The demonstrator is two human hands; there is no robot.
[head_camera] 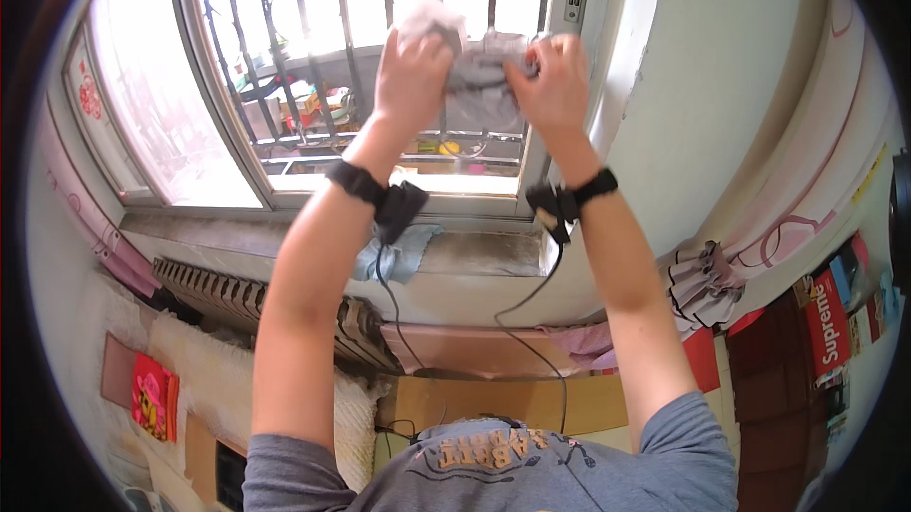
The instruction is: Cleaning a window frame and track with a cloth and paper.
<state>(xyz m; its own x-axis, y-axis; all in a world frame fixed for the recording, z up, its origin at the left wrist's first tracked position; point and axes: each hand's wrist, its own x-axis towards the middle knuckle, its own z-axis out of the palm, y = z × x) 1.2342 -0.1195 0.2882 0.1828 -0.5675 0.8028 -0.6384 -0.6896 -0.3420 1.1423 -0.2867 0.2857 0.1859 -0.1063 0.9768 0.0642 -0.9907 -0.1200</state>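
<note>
Both my arms are raised in front of a window with dark metal bars. A crumpled grey cloth (pixel 487 74), blurred at its edges, is held between my hands. My left hand (pixel 416 78) grips its left part, where a paler bunch sticks up above the fingers. My right hand (pixel 551 78) pinches its right end. Each wrist wears a black strap with a small black device and a cable. Below my forearms, a light blue cloth (pixel 402 252) lies on the window sill (pixel 491 252) and hangs over its edge.
The window frame (pixel 398 202) surrounds the bars (pixel 341 35). A radiator (pixel 213 288) stands under the sill at the left, beside a quilted cover (pixel 206 352). A pink curtain (pixel 797 177) with a ruffled tie hangs at the right, near a dark red cabinet (pixel 772 398).
</note>
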